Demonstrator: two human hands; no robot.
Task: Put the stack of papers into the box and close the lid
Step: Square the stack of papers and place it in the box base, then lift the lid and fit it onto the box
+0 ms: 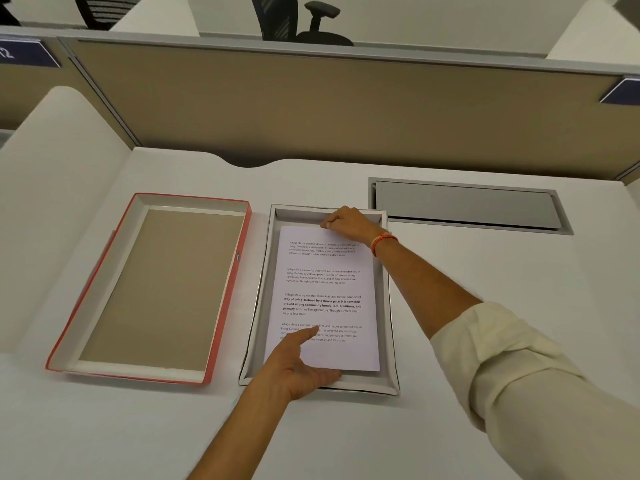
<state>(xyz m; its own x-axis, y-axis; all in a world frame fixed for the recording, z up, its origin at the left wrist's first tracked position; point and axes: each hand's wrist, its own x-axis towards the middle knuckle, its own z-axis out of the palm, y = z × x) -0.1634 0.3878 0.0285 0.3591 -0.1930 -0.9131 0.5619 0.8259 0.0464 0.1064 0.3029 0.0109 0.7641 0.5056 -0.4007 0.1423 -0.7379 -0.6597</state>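
Note:
A white stack of papers (325, 292) with printed text lies inside the shallow white box (387, 306) at the desk's middle. My right hand (346, 221) pinches the far edge of the stack near the box's back wall. My left hand (301, 365) holds the near left corner, its forefinger flat on the top sheet and its thumb under the near edge. The lid (152, 289), red outside with a brown inside, lies upside down to the left of the box.
A grey cable hatch (467, 206) is set into the white desk at the back right. A tan partition (311, 109) runs along the far edge, with office chairs behind it. A white side panel (52, 188) stands on the left.

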